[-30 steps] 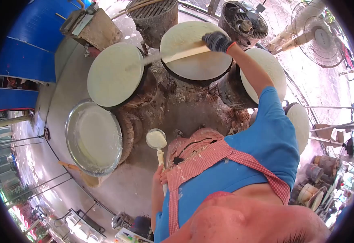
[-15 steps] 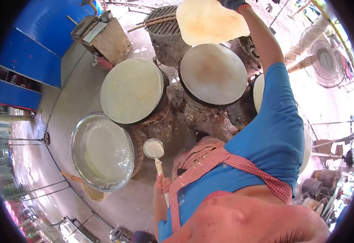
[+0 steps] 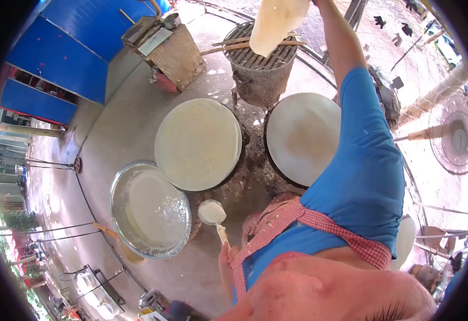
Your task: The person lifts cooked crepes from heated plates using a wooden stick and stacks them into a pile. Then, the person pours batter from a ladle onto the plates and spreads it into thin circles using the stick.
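Observation:
My left hand (image 3: 228, 257), low and near my apron, is closed around the pale handle of a ladle (image 3: 212, 212) with white batter in its bowl. To its left stands a wide metal basin (image 3: 117, 214) of white batter. My right arm stretches up to the top edge, where only a sliver of my dark-gloved hand (image 3: 315, 2) shows. Beside it a thin pancake (image 3: 277, 24) hangs in the air over a barrel with a grate. A pale sheet of batter (image 3: 199, 144) covers the left round griddle; the right griddle (image 3: 304, 136) is bare with a brownish centre.
Sticks (image 3: 250, 43) lie across the grated barrel (image 3: 263, 80). A worn box (image 3: 175, 59) stands at upper left by blue panels (image 3: 57, 59). A fan (image 3: 453, 136) is at the right. A wooden handle (image 3: 105, 230) sticks out beside the basin.
My right hand has moved to the frame's top edge, and the pancake has shifted up and now hangs narrower over the barrel. My left hand still holds the ladle. The whole view has shifted.

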### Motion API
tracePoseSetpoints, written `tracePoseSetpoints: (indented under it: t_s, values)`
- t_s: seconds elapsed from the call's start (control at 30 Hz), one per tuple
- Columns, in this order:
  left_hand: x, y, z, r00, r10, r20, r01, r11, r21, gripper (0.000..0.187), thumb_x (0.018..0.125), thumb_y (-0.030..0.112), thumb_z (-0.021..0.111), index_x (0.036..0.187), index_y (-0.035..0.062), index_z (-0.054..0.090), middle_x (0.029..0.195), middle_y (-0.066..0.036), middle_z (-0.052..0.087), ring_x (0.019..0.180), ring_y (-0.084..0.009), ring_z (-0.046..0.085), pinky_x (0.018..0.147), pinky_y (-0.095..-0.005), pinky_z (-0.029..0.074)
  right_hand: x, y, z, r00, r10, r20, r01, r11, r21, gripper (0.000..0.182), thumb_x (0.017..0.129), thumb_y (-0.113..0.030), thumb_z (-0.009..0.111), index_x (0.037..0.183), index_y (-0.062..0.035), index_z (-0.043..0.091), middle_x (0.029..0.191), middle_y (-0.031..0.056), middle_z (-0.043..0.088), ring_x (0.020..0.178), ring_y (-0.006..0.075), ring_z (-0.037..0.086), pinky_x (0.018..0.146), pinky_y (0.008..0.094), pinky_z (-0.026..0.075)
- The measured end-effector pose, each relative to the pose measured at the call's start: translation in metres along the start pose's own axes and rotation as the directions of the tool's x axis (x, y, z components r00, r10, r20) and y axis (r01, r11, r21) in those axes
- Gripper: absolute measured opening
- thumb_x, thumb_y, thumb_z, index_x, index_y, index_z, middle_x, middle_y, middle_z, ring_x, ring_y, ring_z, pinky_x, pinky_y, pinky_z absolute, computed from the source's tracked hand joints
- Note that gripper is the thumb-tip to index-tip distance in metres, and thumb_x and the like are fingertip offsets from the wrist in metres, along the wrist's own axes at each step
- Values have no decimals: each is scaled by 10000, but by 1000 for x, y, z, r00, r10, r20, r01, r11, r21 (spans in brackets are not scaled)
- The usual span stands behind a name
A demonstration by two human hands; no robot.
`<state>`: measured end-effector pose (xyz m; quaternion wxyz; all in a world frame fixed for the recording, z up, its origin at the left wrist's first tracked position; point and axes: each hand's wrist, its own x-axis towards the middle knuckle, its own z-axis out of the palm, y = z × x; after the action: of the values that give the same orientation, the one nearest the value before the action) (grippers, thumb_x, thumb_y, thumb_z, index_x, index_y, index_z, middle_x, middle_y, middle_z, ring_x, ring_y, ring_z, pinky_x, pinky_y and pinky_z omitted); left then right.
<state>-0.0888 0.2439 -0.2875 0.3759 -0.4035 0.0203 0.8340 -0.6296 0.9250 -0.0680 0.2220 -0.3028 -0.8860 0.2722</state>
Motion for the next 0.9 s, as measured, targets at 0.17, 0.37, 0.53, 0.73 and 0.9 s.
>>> tracePoseSetpoints:
  t_s: [0.17,0.37,0.53,0.73,0.9]
  values:
    - [7,-6,25,994,81,71,-70,987,-145,252,897,327,377,912,117,514,486,15,280,342,-72,256,306,-189,252,13,232,230,942,-334,-20,302,875,-379,213,783,-218,451,786,-101,629,764,112,620,692,232,589,566,364,446]
    - [7,-9,52,974,181,140,-135,949,-285,261,906,281,366,1138,195,448,536,12,286,355,-67,256,307,-184,260,-160,165,283,747,591,304,-657,723,211,534,681,-515,568,928,-41,581,762,155,616,741,309,597,609,388,451]
    - [13,19,10,962,250,105,-234,961,-144,303,896,285,387,1188,215,430,542,12,277,361,-61,255,292,-185,255,-214,116,222,938,342,62,-340,939,-49,612,658,-566,561,986,-49,552,870,188,599,827,341,576,714,410,435]
    - [-16,39,29,873,396,286,-288,890,-353,290,915,270,336,1172,180,438,534,17,279,348,-65,263,304,-174,258,-307,40,226,764,-169,622,-191,862,470,370,759,-320,604,1047,-94,551,712,57,598,606,162,549,547,289,432]
    - [-51,115,-35,698,626,349,-611,774,-167,283,905,218,365,1187,218,359,644,-10,350,401,-72,318,286,-169,289,-439,-92,225,477,-376,795,215,926,310,330,737,-272,633,998,-73,596,717,39,588,578,112,510,486,252,400]
